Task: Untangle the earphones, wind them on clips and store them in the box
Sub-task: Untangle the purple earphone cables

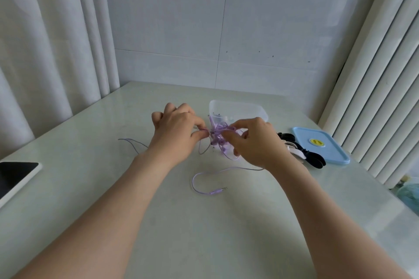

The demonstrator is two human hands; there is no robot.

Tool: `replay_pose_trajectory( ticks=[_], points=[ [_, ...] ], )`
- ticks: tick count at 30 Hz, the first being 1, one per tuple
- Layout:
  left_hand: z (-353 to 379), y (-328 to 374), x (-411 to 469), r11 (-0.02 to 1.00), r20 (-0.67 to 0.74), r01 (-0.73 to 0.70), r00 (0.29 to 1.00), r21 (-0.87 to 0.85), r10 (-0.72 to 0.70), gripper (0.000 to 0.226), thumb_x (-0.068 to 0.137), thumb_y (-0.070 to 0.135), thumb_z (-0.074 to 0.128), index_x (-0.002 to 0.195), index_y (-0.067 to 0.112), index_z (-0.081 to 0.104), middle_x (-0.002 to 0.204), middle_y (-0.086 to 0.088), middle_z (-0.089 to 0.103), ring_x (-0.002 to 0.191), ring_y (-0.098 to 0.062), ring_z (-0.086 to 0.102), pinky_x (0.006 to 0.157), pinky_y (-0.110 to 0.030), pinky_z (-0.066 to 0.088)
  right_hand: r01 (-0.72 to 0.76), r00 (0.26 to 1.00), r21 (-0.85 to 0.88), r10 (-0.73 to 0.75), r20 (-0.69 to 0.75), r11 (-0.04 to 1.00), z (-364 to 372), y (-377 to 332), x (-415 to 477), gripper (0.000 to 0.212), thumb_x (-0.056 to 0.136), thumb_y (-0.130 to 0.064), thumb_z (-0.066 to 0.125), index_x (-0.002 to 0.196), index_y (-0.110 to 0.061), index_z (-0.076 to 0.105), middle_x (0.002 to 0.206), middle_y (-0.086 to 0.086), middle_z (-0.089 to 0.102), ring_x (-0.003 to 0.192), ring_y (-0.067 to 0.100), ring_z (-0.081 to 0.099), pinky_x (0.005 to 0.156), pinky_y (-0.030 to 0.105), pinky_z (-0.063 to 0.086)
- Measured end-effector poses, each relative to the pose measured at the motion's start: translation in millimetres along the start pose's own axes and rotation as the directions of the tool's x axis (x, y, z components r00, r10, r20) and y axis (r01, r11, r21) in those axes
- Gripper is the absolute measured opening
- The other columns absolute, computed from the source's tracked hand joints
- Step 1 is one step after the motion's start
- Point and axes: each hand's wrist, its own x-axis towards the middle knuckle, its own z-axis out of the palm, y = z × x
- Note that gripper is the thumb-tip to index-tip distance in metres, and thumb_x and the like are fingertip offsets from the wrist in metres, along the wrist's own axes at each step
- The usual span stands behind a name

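Note:
A knot of purple earphone cords hangs just above the table between my two hands. My left hand pinches a strand at the knot's left side with thumb and forefinger. My right hand pinches the knot from the right. One cord end with its jack plug loops on the table nearer to me. Another strand trails off to the left. Directly behind the knot stands the clear plastic box, open. Black and white clips lie to the right of my right hand, partly hidden by it.
The box's blue lid with a yellow sticker lies flat at the right, past the clips. A tablet with a dark screen sits at the table's left edge. Curtains hang on the left, and a white ribbed radiator stands at the right.

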Motion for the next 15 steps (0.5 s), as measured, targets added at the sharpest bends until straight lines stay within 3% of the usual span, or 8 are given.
replay_pose_trajectory(
  ticks=[3,8,12,15],
  points=[
    [-2.0,0.9,2.3,0.997,-0.012,0.047,0.999,-0.061,-0.047,0.025,0.099,0.06,0.057,0.094,0.043,0.075,0.098,0.014,0.065,0.104,-0.026,0.039,0.07,-0.037,0.016,-0.084,0.996,0.329,0.091,-0.006,0.941,-7.6,-5.1,0.9,0.016,0.099,-0.031,0.06,0.11,-0.031,0.072,0.059,-0.001,0.07,0.045,0.006,0.053,0.048,0.021,0.039],
    [0.8,5.2,3.9,0.948,0.04,0.132,0.991,-0.289,-0.126,0.024,0.101,0.058,0.052,0.106,0.05,0.074,0.089,0.02,0.069,0.11,-0.022,0.043,0.079,-0.037,0.022,-0.245,0.963,0.672,0.255,0.086,0.699,-16.4,-11.8,-0.3,0.039,0.091,0.001,0.033,0.089,-0.009,0.071,0.051,0.0,0.042,0.041,0.013,0.03,0.046,0.021,0.023],
    [-3.6,4.1,6.0,0.855,0.066,0.208,0.977,-0.474,-0.201,0.021,0.091,0.06,0.056,0.097,0.057,0.076,0.075,0.027,0.067,0.115,-0.02,0.055,0.083,-0.038,0.028,-0.205,0.963,0.724,0.267,0.03,0.659,-18.5,-16.3,-0.8,0.04,0.084,0.008,0.037,0.074,-0.011,0.071,0.067,0.003,0.064,0.056,0.016,0.05,0.055,0.027,0.035],
    [-9.5,7.7,6.5,0.799,0.082,0.288,0.954,-0.529,-0.289,0.016,0.09,0.052,0.063,0.085,0.056,0.077,0.069,0.02,0.066,0.115,-0.022,0.054,0.084,-0.038,0.029,-0.156,0.951,0.732,0.3,-0.069,0.663,-18.3,-14.8,1.1,0.04,0.083,0.007,0.038,0.074,-0.013,0.071,0.073,-0.001,0.071,0.071,0.016,0.058,0.063,0.025,0.041]
  ],
)
